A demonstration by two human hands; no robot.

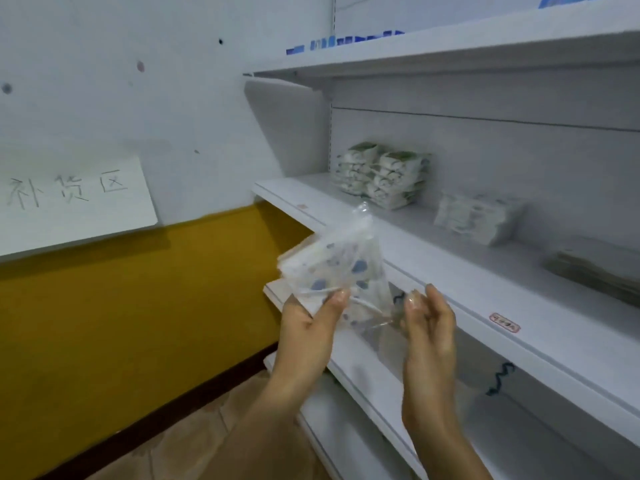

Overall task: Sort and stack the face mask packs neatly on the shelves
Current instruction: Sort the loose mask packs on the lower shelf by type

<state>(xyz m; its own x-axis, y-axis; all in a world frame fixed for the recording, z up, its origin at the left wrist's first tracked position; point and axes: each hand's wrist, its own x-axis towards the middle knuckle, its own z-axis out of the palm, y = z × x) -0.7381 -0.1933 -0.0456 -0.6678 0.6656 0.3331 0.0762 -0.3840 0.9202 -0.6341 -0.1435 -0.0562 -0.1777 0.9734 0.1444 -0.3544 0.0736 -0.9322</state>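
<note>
I hold a clear plastic face mask pack [341, 268] with blue spots in front of the white middle shelf [519, 306]. My left hand [308, 327] grips its lower left edge, thumb on top. My right hand [427, 327] pinches the clear lower right corner of the wrapper. On the middle shelf stand two stacks of green-and-white mask packs [381, 176] at the back left, a low pile of white packs [474, 216] to their right, and a flat grey-green pile [595, 268] at the far right.
The upper shelf [450, 50] carries blue-printed packs [346, 41] along its edge. Lower shelves [363, 368] run beneath my hands. A paper sign with handwriting [72, 199] hangs on the white and yellow wall at left. Brown floor shows below.
</note>
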